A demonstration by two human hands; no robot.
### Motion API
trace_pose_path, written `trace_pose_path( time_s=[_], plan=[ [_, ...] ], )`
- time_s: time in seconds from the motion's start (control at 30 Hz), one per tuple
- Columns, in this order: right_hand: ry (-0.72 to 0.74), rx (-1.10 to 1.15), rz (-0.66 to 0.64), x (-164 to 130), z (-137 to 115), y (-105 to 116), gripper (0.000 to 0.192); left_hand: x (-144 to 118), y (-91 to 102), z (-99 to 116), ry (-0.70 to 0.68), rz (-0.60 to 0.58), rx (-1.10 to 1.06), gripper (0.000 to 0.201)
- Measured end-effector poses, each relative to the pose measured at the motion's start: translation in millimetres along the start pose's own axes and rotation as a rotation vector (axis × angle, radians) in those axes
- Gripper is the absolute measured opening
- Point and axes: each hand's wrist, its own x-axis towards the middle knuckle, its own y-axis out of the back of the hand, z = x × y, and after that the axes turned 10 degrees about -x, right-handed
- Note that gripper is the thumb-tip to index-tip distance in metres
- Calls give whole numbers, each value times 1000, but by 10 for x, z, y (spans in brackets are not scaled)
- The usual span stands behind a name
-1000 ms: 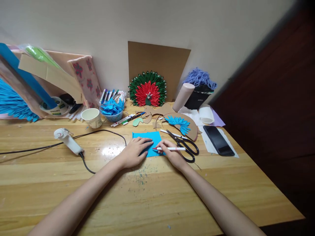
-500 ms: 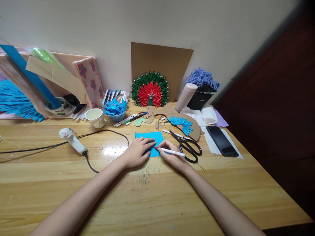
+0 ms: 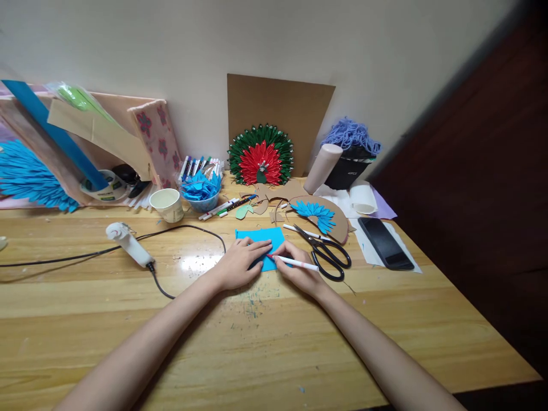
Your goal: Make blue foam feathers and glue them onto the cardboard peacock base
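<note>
On the wooden table [image 3: 299, 342], the left hand [image 3: 240, 264] is pressing flat on blue paper [image 3: 261, 235], the right hand [image 3: 299, 268] gripping a pen [image 3: 295, 262]; loosened pressure could skew the line

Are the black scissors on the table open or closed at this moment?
Closed. The black scissors lie flat on the wooden table, their blades together in one line toward the blue paper fan, just right of the right hand.

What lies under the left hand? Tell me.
The left hand presses flat on a blue paper sheet lying on the wooden table. The sheet's part beneath the palm is covered, so any marks there cannot be seen.
</note>
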Motion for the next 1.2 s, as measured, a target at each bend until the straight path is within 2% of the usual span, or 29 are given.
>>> trace_pose_path(
  time_s=[0.4, 0.7, 0.93, 1.2],
  plan=[
    [-66, 23, 5, 20, 11, -7, 10, 5, 1, -1, 10, -12, -9, 49],
    [-19, 19, -36, 9, -7, 8, 9, 2, 1, -9, 8, -15, -12, 48],
    [-48, -10, 6, 21, 0, -6, 8, -5, 2, -8, 2, -11, -11, 47],
    [29, -28, -46, 1, 1, 3, 4, -3, -2, -18, 5, -9, -8, 46]
  ],
)
